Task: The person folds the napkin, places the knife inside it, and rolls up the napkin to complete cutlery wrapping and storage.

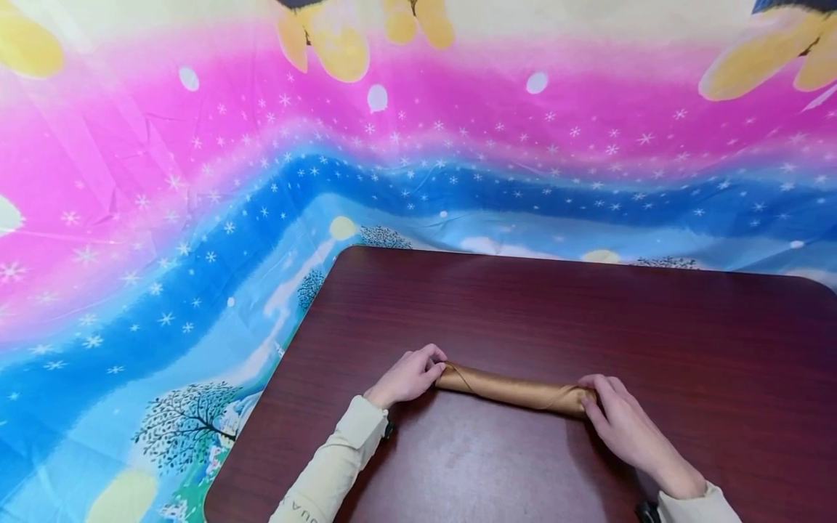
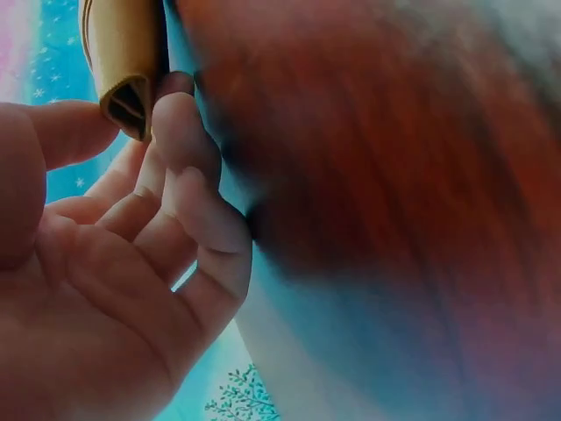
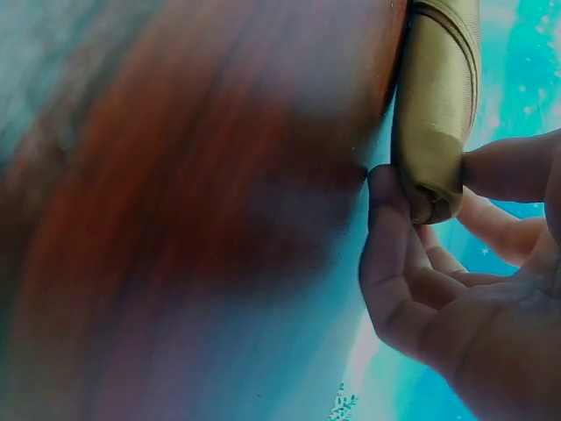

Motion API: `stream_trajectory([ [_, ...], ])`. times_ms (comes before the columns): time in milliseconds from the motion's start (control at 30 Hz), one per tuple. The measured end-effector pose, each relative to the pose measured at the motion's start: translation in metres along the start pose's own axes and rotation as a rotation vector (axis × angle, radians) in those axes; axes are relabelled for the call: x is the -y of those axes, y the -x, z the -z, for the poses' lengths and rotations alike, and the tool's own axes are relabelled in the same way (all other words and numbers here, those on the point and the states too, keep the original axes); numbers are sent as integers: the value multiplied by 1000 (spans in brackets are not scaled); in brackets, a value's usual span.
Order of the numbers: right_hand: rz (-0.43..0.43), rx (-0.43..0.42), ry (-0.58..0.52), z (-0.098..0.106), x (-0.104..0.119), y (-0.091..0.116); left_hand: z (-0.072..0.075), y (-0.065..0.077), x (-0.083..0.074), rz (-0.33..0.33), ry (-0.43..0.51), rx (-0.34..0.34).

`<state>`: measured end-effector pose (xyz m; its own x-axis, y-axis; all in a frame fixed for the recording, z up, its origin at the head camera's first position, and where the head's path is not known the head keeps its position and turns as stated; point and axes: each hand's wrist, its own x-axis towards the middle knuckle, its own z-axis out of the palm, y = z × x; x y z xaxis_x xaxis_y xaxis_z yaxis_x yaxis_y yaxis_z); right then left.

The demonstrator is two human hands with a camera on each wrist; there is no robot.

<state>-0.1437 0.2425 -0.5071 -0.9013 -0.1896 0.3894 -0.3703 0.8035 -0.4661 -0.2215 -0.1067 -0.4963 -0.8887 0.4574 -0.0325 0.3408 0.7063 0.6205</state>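
Observation:
A rolled-up piece of shiny golden-brown cloth point(image 1: 513, 388) lies on the table in front of me, with slanting fold lines near both ends. My left hand point(image 1: 410, 375) pinches its left end between thumb and fingers. At the other end, my right hand point(image 1: 624, 421) grips the roll in the same way. The left wrist view shows the hollow, folded opening of the cloth roll point(image 2: 123, 61) beside the thumb tip. In the right wrist view the end of the cloth roll point(image 3: 429, 132) looks tucked in, held between thumb and fingertips.
The dark reddish-brown wooden table point(image 1: 523, 312) has rounded corners and extends beyond the roll on all sides. Behind it and along its left hangs a pink and blue printed cloth backdrop point(image 1: 216, 181) with snowflakes and trees, meeting the table's far edge.

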Motion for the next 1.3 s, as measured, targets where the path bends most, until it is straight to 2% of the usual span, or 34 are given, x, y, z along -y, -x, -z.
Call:
stream_trajectory([
  [200, -13, 30, 9, -1, -1, 1, -2, 0, 2, 10, -15, -28],
  [433, -35, 55, 22, 0, -2, 0, -1, 0, 1, 42, -12, -26],
  [767, -50, 25, 18, -1, 0, -1, -3, -2, 2, 135, -13, -35],
  [967, -97, 40, -8, 1, 0, -2, -3, -2, 4, 139, 11, -40],
  [1300, -108, 80, -8, 1, -2, -2, -5, 3, 0, 139, 9, -57],
])
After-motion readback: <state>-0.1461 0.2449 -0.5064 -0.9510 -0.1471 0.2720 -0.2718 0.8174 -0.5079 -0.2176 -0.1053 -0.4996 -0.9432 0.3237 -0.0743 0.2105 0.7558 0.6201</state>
